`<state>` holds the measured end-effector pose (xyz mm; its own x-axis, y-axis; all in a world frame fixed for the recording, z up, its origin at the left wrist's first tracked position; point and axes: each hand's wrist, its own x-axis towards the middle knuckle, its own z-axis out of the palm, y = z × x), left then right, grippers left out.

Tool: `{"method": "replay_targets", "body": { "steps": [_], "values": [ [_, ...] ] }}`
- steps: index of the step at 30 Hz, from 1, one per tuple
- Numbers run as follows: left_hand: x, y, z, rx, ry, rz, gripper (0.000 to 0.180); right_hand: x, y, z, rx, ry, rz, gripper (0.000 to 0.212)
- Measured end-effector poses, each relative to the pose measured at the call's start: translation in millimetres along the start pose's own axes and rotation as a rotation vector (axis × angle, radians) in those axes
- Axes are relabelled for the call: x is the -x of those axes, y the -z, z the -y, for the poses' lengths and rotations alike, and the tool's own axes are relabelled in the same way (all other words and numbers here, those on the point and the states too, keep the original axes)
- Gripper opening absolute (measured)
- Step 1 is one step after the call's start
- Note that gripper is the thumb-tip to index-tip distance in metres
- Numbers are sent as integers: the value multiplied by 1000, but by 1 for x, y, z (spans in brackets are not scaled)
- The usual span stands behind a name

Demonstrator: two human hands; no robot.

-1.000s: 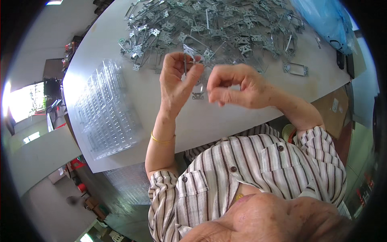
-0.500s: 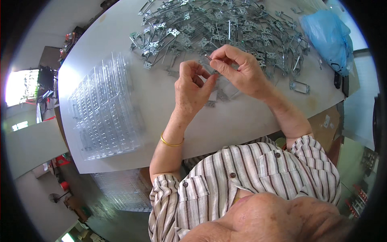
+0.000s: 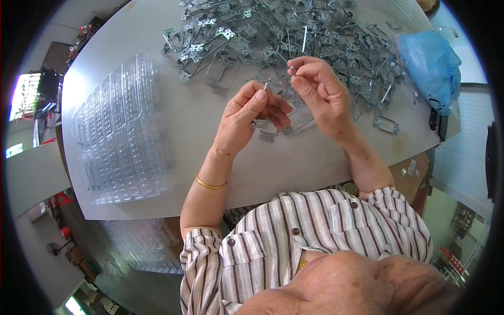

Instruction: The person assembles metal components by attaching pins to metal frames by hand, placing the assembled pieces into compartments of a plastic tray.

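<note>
My left hand point(image 3: 242, 116) is closed, thumb against forefinger, with a thin shiny metal piece point(image 3: 265, 86) poking up between the tips. Its remaining fingers curl near a silvery metal bracket point(image 3: 259, 124); whether they grip it, I cannot tell. To the right, my right hand point(image 3: 326, 94) is raised with thumb and fingers pinched together. A tiny bright bit point(image 3: 291, 68) shows at those fingertips, too small to name. Under the hands, a loose bracket point(image 3: 267, 136) lies on the white table point(image 3: 294, 163). Beyond them spreads a large heap of metal brackets and rods point(image 3: 273, 31).
Stacked clear plastic trays point(image 3: 123, 131) stand on the table's left. A blue plastic bag point(image 3: 430, 68) sits at the far right, with a black object point(image 3: 437, 122) near it. One rectangular metal frame point(image 3: 386, 124) lies apart on the right. More clear trays point(image 3: 139, 244) are below the table's left edge.
My hands have moved apart, the left one lower and to the left, the right one slightly to the right. Brackets beneath the left hand show more now. The whole view has shifted a little.
</note>
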<state>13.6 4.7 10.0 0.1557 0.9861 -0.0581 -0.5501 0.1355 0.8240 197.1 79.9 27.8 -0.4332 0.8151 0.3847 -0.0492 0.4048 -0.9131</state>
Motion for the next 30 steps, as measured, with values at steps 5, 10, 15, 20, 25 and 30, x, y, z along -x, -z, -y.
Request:
{"method": "replay_targets", "body": {
  "steps": [5,10,15,20,25,30],
  "values": [
    [1,10,3,-19,-27,-51,21,-1,10,15,201,-54,11,8],
    [2,9,5,-38,-38,-80,18,1,6,22,235,-65,86,8],
    [1,8,6,-48,-27,-80,18,3,6,21,233,-78,103,7],
    [3,12,3,-87,-26,-101,24,3,4,24,254,-66,116,7],
    [2,11,2,-130,-15,-121,27,5,6,21,257,-98,115,8],
    [3,7,3,-229,-45,-143,36,5,5,24,84,-251,118,16]
  ]
}}
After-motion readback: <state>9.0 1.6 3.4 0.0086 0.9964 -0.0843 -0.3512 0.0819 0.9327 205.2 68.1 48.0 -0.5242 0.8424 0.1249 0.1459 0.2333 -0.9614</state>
